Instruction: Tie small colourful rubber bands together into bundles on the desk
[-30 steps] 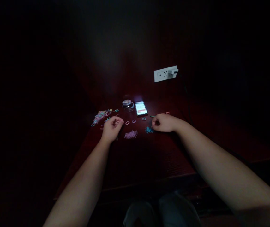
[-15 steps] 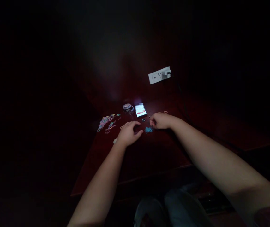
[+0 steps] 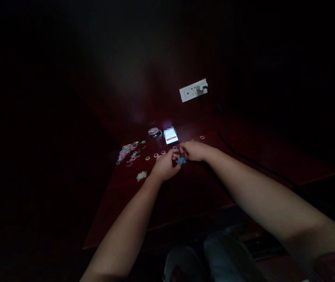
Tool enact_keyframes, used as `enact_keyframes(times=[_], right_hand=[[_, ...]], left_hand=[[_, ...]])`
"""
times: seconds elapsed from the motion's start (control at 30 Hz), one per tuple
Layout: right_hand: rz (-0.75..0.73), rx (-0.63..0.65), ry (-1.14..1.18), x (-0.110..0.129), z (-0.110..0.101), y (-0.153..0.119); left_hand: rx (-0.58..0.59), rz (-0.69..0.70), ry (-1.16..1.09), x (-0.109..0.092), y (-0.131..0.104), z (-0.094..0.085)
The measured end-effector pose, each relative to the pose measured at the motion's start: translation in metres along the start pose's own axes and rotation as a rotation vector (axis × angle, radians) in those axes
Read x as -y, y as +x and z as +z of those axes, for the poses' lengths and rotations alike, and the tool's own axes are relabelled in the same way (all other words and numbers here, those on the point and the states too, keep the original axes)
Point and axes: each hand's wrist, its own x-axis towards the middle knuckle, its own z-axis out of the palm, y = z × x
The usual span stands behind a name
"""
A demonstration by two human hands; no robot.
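On the dark red table, my left hand (image 3: 166, 166) lies at the left of a small blue pile of elastic bands (image 3: 181, 160), its thumb and fingers apart. My right hand (image 3: 194, 150) is at the pile's right edge with its fingers curled together; whatever they pinch is too small to make out. A pile of whitish bands (image 3: 141, 176) lies left of my left wrist. Single bands form a loose row beyond my hands: a yellow one (image 3: 147, 158), a pink one (image 3: 156, 155), a purple one (image 3: 163, 152) and an orange one (image 3: 202, 137).
A mixed heap of coloured bands (image 3: 126, 152) spreads at the table's left. Behind stand a round lidded jar (image 3: 154, 132) and a lit phone (image 3: 172, 138). A black cable (image 3: 229, 141) runs from the wall socket (image 3: 188, 92) down along the right. The room is very dark.
My left hand has shifted right, closer to the blue pile and my right hand, uncovering the whitish pile and several single bands. The whole view has moved slightly.
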Motion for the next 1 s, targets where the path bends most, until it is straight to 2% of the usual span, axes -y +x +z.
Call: enact_keyframes(times=[0.33,0.67,0.8,1.0], right_hand=[[0.028,-0.031,0.004,0.003,-0.006,-0.004],[0.012,-0.01,0.048,0.01,-0.008,-0.006],[0.02,-0.025,0.047,0.008,-0.009,-0.006],[0.01,0.027,0.049,0.006,-0.006,-0.005]], left_hand=[[0.018,-0.005,0.037,0.001,-0.011,-0.014],[0.008,0.026,0.064,0.005,-0.003,-0.009],[-0.002,0.037,0.026,0.008,-0.006,-0.014],[0.039,0.026,0.017,0.012,-0.01,-0.018]])
